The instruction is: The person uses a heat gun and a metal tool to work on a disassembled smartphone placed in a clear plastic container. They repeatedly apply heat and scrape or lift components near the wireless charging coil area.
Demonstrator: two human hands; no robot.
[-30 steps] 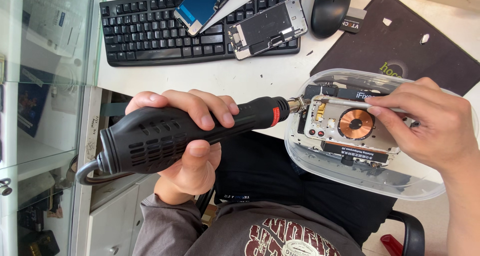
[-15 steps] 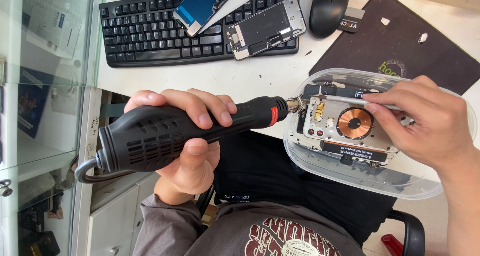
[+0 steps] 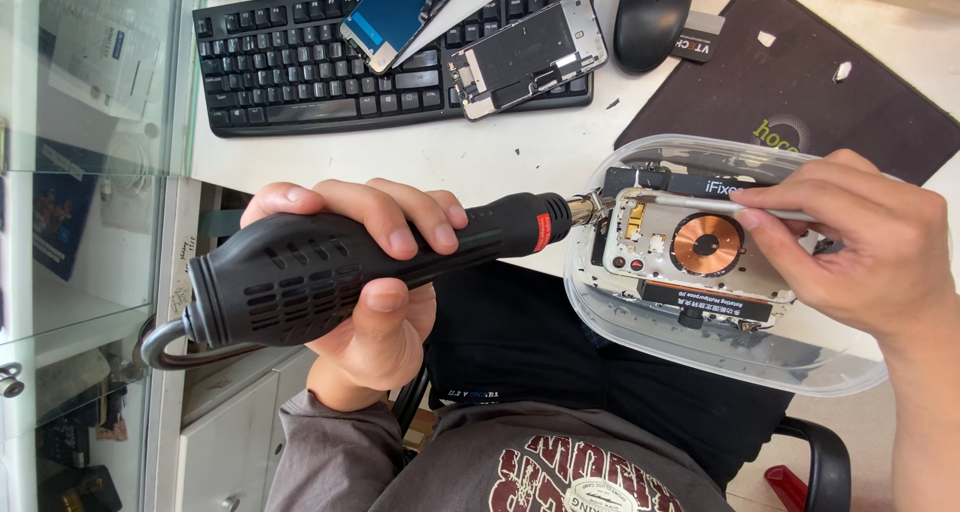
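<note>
Left hand (image 3: 375,272) wrapped tight around a black rotary tool (image 3: 370,262), fingers over the top of the grip, thumb underneath; cord leaves the butt end toward the left. Tool lies roughly level, its metal tip (image 3: 590,208) touching the upper left corner of an opened phone back housing (image 3: 690,252). Housing shows a round copper coil (image 3: 707,244) near its middle and sits on a black holder inside a clear plastic tray (image 3: 700,342), which overhangs the near edge of the white desk (image 3: 500,152). Right hand (image 3: 860,247) rests over the tray's right side, fingertips pinched on a thin metal rod-like tool (image 3: 700,204) laid along the housing's upper edge. Toward the desk's far edge: black keyboard (image 3: 290,82), with a blue-screened phone display (image 3: 400,12) and a bare phone frame (image 3: 530,54) lying on its keys. Black mouse (image 3: 652,14) just right of the keyboard; dark mat (image 3: 800,82) at the far right corner, partly under the tray.
</note>
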